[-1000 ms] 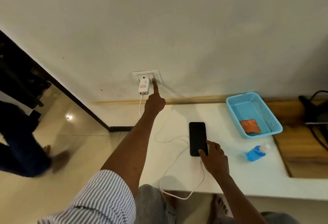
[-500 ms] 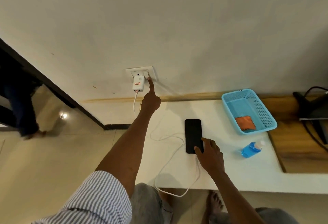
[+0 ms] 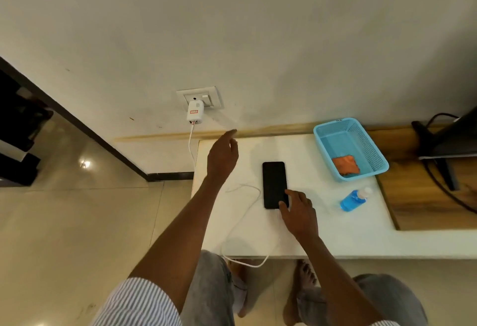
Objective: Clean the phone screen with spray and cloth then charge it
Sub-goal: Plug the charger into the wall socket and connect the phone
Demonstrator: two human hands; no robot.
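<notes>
Wall (image 3: 284, 41), plain cream plaster, fills the upper view. Below it a white rectangular tabletop (image 3: 335, 238) adjoins a brown wooden surface (image 3: 426, 206) on the right. Light-blue perforated plastic basket (image 3: 371, 150) sits at the table's back right, a folded orange cloth (image 3: 346, 165) inside its near corner. Left hand (image 3: 222, 156) hangs in the air above the table's back left, below the white wall socket plate (image 3: 214, 94), fingers loosely extended, holding nothing. Right hand (image 3: 299, 213) rests at the near end of the black rectangular phone (image 3: 274, 183), which lies flat mid-table, screen dark; thumb and forefinger touch that end, possibly pinching it, hard to tell. Small blue-liquid spray bottle with white cap (image 3: 354, 199) lies on its side near the basket. White charger adapter (image 3: 195, 113) sits in the socket; its thin white cable (image 3: 242, 225) loops across the table to the phone's near end.
</notes>
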